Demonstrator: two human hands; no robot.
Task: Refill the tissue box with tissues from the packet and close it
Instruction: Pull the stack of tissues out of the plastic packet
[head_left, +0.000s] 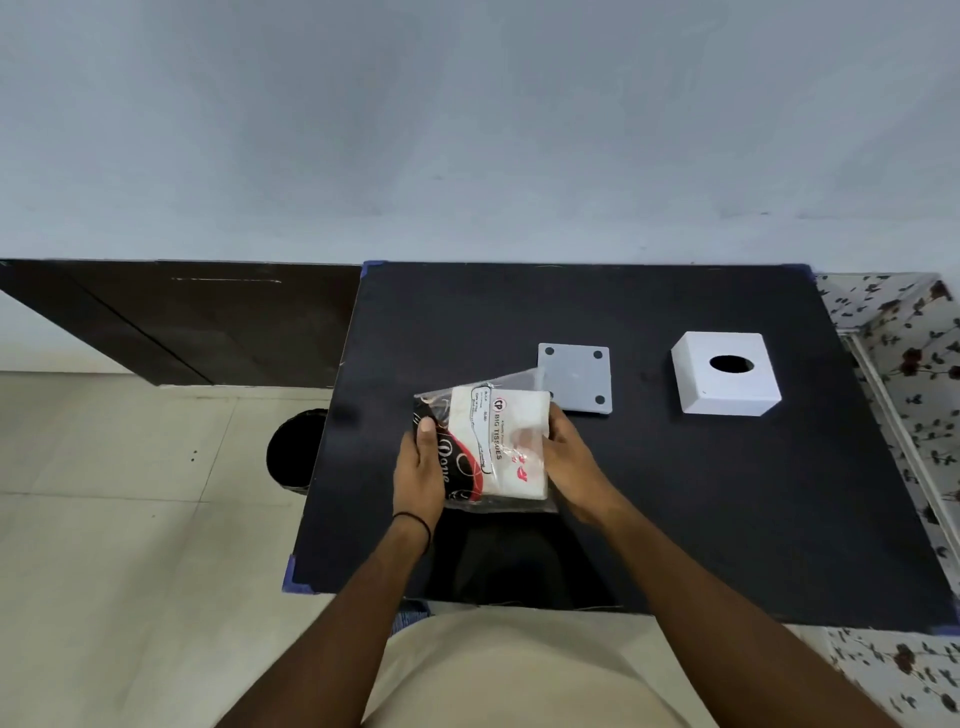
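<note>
A clear plastic tissue packet (493, 441) with white tissues and red and black print is held over the black table (727, 493). My left hand (418, 467) grips its left edge, thumb on top. My right hand (569, 457) holds its right side, fingers against the tissue stack. The white tissue box (727, 387), a cube shell with an oval hole on top, stands at the right of the table. Its flat grey base plate (575, 378) with four dark corner dots lies apart from it, just behind the packet.
A black round bin (291, 447) stands on the tiled floor left of the table. A dark wooden cabinet (182, 317) runs along the wall at the left. A floral cloth (914, 374) lies to the right of the table.
</note>
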